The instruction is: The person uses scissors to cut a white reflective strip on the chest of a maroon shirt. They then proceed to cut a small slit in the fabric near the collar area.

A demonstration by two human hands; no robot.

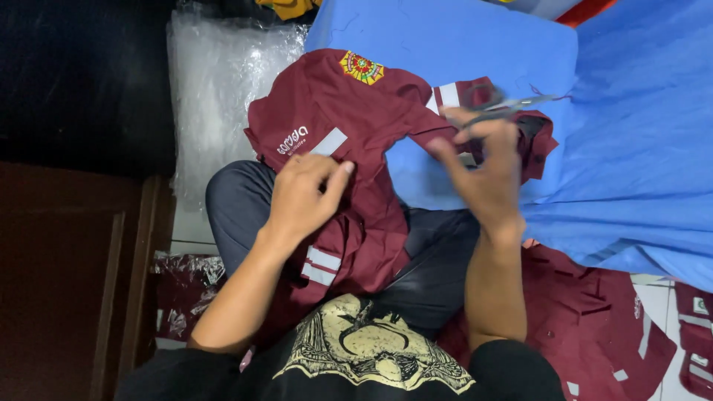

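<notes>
A maroon shirt (349, 111) with white reflective strips and a round coloured shoulder patch lies across my lap and a blue cushion (445, 37). My left hand (301, 197) presses on the shirt's middle, fingers curled over the fabric. My right hand (486, 167) holds small grey scissors (512, 104) at the shirt's cuff, blades pointing right. The cuff end is partly hidden behind my fingers.
Blue cloth (639, 148) covers the right side. More maroon shirts (594, 319) lie on the floor at lower right. Clear plastic bags (215, 89) sit at upper left, beside a dark wooden cabinet (74, 282).
</notes>
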